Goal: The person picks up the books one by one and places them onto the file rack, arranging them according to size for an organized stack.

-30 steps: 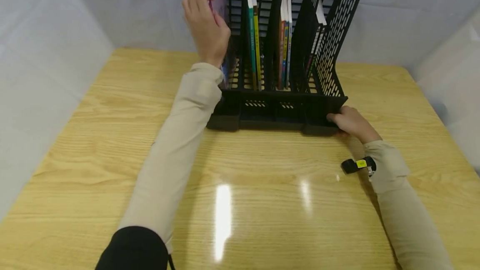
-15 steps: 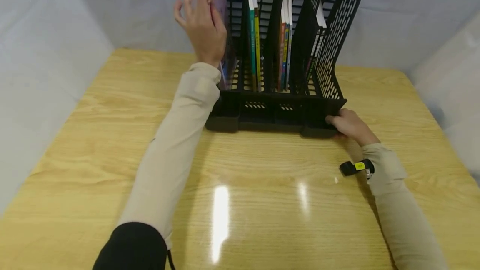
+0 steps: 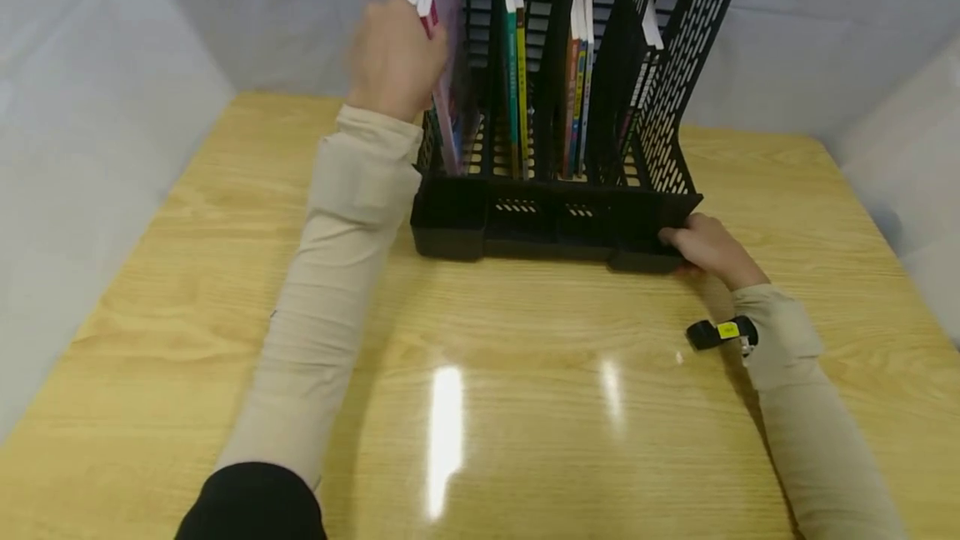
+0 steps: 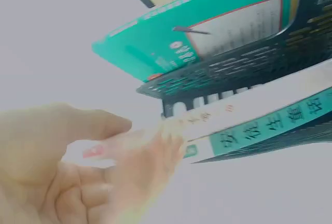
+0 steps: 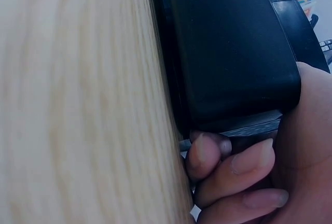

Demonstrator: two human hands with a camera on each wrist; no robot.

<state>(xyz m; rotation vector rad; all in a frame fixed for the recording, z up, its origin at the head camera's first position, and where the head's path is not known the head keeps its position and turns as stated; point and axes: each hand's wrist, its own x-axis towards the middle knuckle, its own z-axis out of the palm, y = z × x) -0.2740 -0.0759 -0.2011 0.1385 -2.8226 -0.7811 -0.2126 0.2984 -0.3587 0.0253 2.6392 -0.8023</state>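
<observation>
A black book rack (image 3: 577,223) with tall perforated dividers stands at the back of the table. My left hand (image 3: 397,57), blurred, grips the front edge of a pink-purple book (image 3: 448,82) in the leftmost compartment. In the left wrist view the thumb (image 4: 104,123) lies above the pale spine (image 4: 233,110) and curled fingers sit below. Just under it runs a teal-and-white spine (image 4: 270,123) with dark characters. My right hand (image 3: 716,250) holds the rack's front right corner, its fingers (image 5: 233,175) curled below the black edge and the thumb partly hidden.
A green book (image 3: 513,90) and a yellow one (image 3: 522,98) stand in the second compartment, several thin books (image 3: 576,98) in the third, and another book (image 3: 637,86) far right. A white sheet (image 3: 300,15) hangs behind the wooden table (image 3: 540,357).
My left hand's fingers, spread half a second ago, have closed at the book's edge, and the hand has moved left and slightly down. More of the book shows. The right hand stays put.
</observation>
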